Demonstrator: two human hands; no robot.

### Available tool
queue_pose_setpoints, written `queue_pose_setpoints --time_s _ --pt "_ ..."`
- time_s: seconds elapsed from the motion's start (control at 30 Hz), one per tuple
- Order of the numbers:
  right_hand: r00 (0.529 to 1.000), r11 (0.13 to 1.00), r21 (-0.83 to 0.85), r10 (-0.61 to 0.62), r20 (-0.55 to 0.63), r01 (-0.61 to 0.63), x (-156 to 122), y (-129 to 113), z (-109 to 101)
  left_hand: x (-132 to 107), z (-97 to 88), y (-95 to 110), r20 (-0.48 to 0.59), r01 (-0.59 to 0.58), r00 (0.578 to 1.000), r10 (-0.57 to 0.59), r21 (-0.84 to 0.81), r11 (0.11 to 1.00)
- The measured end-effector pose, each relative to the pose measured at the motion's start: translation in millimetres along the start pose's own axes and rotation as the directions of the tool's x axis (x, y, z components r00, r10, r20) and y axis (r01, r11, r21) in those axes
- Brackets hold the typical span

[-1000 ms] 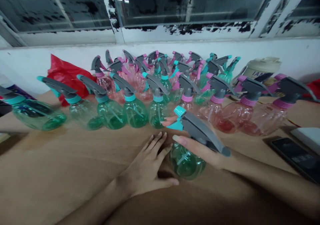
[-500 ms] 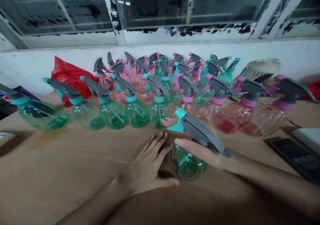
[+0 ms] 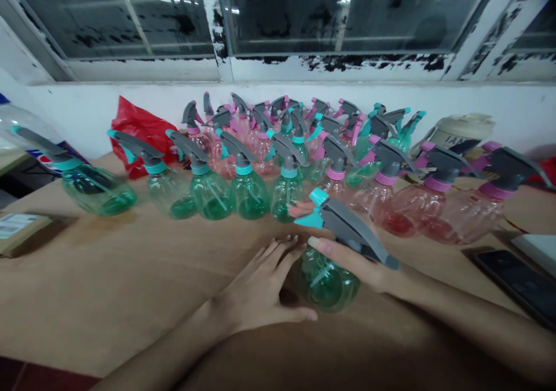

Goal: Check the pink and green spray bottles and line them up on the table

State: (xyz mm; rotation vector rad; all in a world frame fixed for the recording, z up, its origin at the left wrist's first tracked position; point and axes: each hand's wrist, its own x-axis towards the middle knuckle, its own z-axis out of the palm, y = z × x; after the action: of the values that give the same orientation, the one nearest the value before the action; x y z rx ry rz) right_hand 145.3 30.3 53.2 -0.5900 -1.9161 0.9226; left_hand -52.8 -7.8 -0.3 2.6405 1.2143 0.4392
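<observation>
A green spray bottle (image 3: 326, 281) with a grey trigger head and teal nozzle stands on the brown table (image 3: 108, 287) in front of me. My right hand (image 3: 347, 258) is wrapped round its neck under the grey head, thumb on the near side and a finger showing past the nozzle. My left hand (image 3: 260, 289) rests on the table against the bottle's left side, fingers stretched out along it and thumb reaching under its base.
Several green and pink spray bottles (image 3: 243, 188) stand in rows at the back by the white wall. A red bag (image 3: 141, 127) lies back left, a cardboard box (image 3: 17, 229) at the left edge, a phone (image 3: 516, 278) at right, a white tub (image 3: 460, 130) back right.
The view has swung a little left and down, so everything sits further right in the picture. My hands and the held bottle have stayed as they were.
</observation>
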Motion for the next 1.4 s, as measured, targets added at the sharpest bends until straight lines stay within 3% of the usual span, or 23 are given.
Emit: queue_pose_setpoints --time_s 0.13,0.33,0.6,0.77,0.97,1.13,1.27,1.4 --pt "0.999 1.000 0.016 0.021 0.037 -0.021 2 3 10 -7 -8.4 -2 -0.031 0.052 0.998 -0.053 -0.020 0.998" --pt "0.994 0.997 0.047 -0.058 0.092 0.054 13 2 31 -30 -24.7 -1 -0.099 0.052 0.994 -0.055 -0.032 0.998" --pt "0.984 0.989 0.093 -0.128 0.122 0.117 33 -13 81 -79 -37.7 15 -0.186 0.229 0.956 -0.227 -0.013 0.973" --pt "0.974 0.984 0.141 -0.133 0.185 0.107 44 -20 110 -104 -45.5 14 -0.216 0.300 0.926 -0.310 -0.081 0.951" --pt "0.953 0.968 0.148 -0.229 0.198 0.201 64 -25 148 -123 -53.6 6 -0.362 0.325 0.867 -0.342 -0.110 0.939" --pt "0.942 0.952 0.195 -0.272 0.195 0.235 82 -28 187 -141 -57.3 -8 -0.487 0.413 0.778 -0.396 -0.078 0.907" --pt "0.948 0.967 0.153 -0.236 0.213 0.206 97 -34 209 -157 -61.5 -25 -0.494 0.479 0.713 -0.497 -0.173 0.861" --pt "0.918 0.981 0.060 -0.194 0.345 0.185 112 -36 216 -170 -72.9 -43 -0.489 0.475 0.711 -0.506 -0.197 0.858"
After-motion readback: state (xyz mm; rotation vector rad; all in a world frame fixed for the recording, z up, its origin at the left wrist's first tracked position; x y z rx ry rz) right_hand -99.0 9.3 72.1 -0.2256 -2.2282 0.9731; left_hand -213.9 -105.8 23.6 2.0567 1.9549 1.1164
